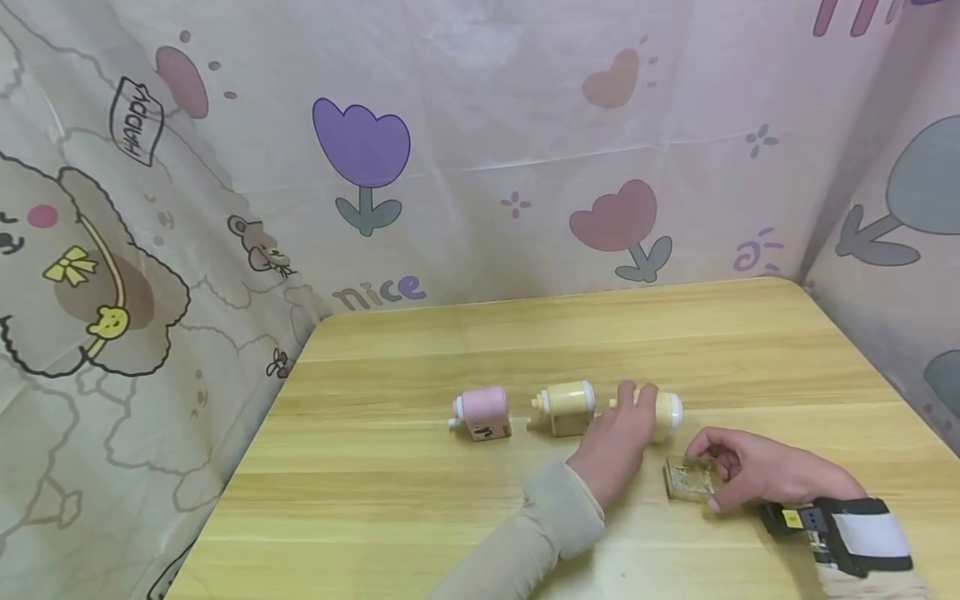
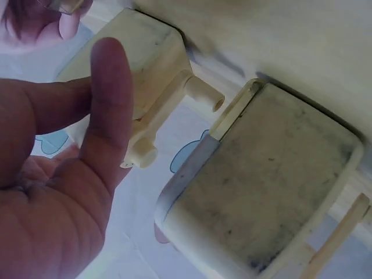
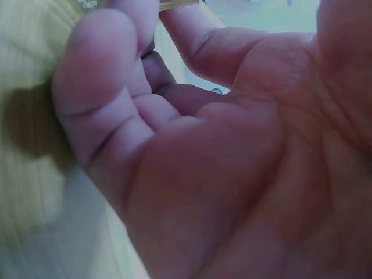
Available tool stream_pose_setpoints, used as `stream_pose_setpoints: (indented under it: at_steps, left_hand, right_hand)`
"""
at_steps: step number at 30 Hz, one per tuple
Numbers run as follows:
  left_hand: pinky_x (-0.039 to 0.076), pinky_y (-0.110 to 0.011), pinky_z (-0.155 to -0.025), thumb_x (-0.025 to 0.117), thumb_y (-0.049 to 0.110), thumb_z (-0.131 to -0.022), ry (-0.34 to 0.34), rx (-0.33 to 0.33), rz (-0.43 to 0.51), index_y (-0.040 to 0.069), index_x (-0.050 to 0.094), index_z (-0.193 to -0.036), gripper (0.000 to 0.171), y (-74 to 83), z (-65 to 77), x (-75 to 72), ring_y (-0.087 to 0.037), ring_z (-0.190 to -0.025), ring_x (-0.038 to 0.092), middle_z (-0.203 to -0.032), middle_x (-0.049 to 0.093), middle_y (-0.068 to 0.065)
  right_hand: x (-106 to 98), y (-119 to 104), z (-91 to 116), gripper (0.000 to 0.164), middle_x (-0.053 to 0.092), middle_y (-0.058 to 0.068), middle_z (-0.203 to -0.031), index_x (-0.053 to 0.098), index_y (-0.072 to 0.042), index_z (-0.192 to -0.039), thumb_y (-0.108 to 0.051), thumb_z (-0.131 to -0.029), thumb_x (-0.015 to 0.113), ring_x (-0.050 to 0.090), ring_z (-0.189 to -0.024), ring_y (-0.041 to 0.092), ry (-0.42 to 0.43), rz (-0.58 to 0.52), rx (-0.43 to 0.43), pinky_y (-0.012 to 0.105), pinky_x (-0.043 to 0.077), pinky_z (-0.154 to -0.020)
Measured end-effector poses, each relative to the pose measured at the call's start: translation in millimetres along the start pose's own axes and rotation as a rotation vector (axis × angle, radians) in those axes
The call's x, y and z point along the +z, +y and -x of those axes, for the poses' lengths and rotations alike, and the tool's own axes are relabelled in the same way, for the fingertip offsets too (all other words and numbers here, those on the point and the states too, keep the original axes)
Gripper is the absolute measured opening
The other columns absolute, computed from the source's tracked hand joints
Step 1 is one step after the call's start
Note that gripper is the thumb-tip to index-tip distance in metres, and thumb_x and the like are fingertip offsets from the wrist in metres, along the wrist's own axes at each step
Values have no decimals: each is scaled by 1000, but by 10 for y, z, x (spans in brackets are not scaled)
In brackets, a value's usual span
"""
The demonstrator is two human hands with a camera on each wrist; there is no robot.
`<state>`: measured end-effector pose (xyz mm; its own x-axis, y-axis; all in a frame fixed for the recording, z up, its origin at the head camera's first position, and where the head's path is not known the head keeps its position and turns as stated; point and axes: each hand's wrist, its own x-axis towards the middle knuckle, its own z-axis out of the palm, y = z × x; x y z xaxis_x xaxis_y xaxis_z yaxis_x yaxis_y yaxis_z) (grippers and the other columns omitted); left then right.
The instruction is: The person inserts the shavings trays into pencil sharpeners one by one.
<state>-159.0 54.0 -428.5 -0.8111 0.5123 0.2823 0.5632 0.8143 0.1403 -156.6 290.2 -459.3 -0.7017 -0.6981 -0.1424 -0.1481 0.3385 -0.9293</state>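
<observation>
Around the rightmost yellow pencil sharpener (image 1: 667, 414) the left hand (image 1: 617, 442) curls its fingers, holding it on the table. In the left wrist view that sharpener's crank (image 2: 165, 107) shows beside the thumb. Just to its right, the right hand (image 1: 780, 468) pinches a clear, smoky drawer (image 1: 684, 481) between thumb and fingers, close to the tabletop. Only an edge of the drawer (image 3: 179, 4) shows in the right wrist view, above the palm. A second yellow sharpener (image 1: 567, 407) lies left of the left hand, and a pink sharpener (image 1: 484, 412) farther left.
The wood-grain table (image 1: 360, 467) meets a patterned cloth (image 1: 465, 208) at the back and sides. A strapped device (image 1: 862, 533) is on the right wrist. The sharpeners stand in a row, cranks toward the left.
</observation>
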Motion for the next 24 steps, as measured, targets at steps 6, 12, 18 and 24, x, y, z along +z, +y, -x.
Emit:
stream_pose_setpoints:
  at_steps: [6, 12, 18, 24]
  left_hand:
    - [29, -14, -40, 56, -9, -82, -14, 27, 62, 11, 38, -132, 57, -9, 172, -109, -5, -48, 38, -120, 47, -10]
    - [32, -13, -43, 56, -10, -82, -85, 1, 120, 14, 33, -138, 65, -32, 407, -288, -5, -52, 39, -132, 41, -10]
    - [33, -16, -44, 57, -12, -79, -137, -62, 112, 16, 32, -141, 72, -62, 633, -352, -6, -51, 40, -135, 41, -9]
    - [35, -17, -47, 59, -13, -77, -119, -111, 109, 17, 34, -141, 76, -171, 790, -319, -8, -53, 44, -134, 42, -8]
  right_hand:
    - [-8, 16, -3, 47, 44, 8, -83, 48, 3, -114, -7, -76, 74, 44, -67, 16, -3, 3, -2, 31, 39, -53]
    - [-14, 20, -5, 47, 45, 9, -84, 48, 4, -114, -7, -76, 74, 45, -67, 15, 3, 0, -3, 31, 40, -54]
    - [-18, 16, 8, 49, 46, 12, -90, 48, 4, -117, -7, -77, 74, 45, -70, 18, 3, -10, 8, 32, 41, -56]
    - [-6, 26, -10, 49, 45, 11, -89, 47, 5, -117, -6, -77, 73, 44, -71, 19, -16, -40, 16, 32, 40, -56]
